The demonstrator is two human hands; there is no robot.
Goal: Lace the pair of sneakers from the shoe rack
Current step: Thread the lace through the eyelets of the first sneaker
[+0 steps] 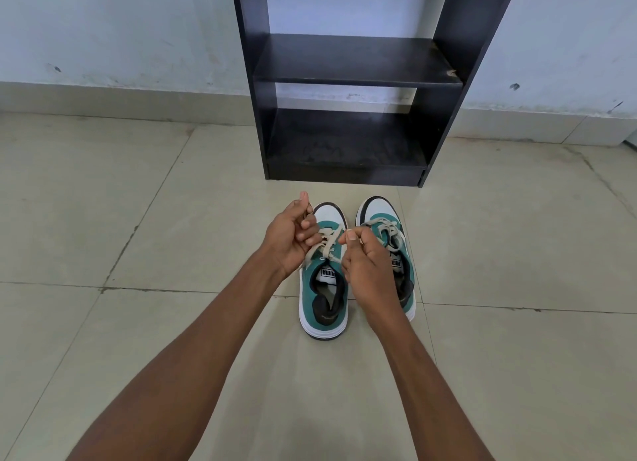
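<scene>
Two teal, white and black sneakers stand side by side on the floor, toes toward the rack. Over the left sneaker both my hands are closed on its beige lace. My left hand pinches one lace end up and to the left. My right hand pinches the other end just right of the tongue and hides part of the right sneaker. The right sneaker's lace lies loosely tied across its top.
A black shoe rack with two bare shelves stands against the pale wall just beyond the sneakers. Beige floor tiles spread out on both sides and toward me.
</scene>
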